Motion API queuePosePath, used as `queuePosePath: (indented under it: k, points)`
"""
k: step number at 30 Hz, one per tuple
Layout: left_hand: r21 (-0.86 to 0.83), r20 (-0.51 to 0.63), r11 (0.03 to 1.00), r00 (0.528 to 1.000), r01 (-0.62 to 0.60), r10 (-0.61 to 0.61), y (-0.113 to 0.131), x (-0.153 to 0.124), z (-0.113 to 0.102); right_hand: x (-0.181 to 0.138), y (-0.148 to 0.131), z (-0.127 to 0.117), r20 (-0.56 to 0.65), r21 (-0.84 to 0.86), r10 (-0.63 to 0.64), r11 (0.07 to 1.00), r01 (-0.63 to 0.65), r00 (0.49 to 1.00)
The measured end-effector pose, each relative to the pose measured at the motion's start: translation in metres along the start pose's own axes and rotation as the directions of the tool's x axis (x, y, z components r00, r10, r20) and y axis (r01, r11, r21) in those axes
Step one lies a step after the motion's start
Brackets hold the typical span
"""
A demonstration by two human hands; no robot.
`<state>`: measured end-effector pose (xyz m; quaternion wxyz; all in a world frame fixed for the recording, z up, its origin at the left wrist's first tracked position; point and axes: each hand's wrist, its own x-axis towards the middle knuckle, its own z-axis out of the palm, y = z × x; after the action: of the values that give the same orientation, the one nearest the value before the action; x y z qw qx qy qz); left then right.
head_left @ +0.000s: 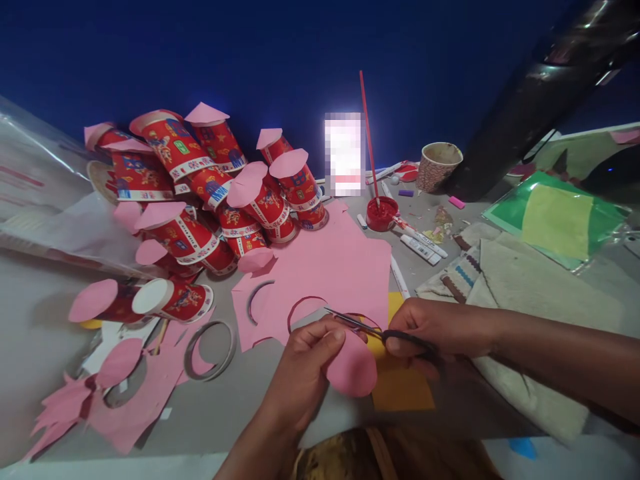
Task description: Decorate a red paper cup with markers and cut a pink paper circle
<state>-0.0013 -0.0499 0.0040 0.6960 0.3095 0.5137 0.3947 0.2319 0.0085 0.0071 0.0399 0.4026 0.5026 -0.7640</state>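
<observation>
My left hand (306, 363) pinches a pink paper piece (353, 370) with a rounded edge, near the table's front. My right hand (440, 328) grips black-handled scissors (360, 325), whose blades point left and meet the pink piece at its top. Just behind lies a large pink paper sheet (330, 267) with curved cut-outs. An orange paper (400, 387) lies under my hands.
A heap of red paper cups (200, 193) capped with pink discs fills the back left. Pink scraps (125, 393) and a tape ring (210, 350) lie at left. A red paint pot (381, 213) with a stick, markers (420, 243), a brown cup (439, 165), cloth (525, 293) and green sheets (560, 220) sit at right.
</observation>
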Motion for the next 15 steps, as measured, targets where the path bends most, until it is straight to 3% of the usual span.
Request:
queuePosePath:
  k: [4,10,13,15]
  points:
    - [0.007,-0.039,0.999,0.998,0.047,-0.046,-0.006,0.002,-0.005,0.004,0.001,0.003,0.007,0.051,-0.010,0.999,0.010,1.000]
    - [0.232,-0.031,0.973,1.000,0.000,0.007,0.000,0.001,-0.010,0.002,-0.001,0.005,0.014,0.083,-0.034,0.996,0.032,0.999]
    - [0.339,-0.002,0.941,1.000,0.009,-0.009,0.018,-0.017,-0.026,-0.001,0.001,0.002,-0.004,0.067,-0.054,0.996,0.054,0.999]
    - [0.439,0.073,0.899,0.996,0.006,-0.042,0.027,-0.044,-0.048,-0.003,0.003,-0.002,-0.067,0.017,-0.051,0.998,0.052,0.996]
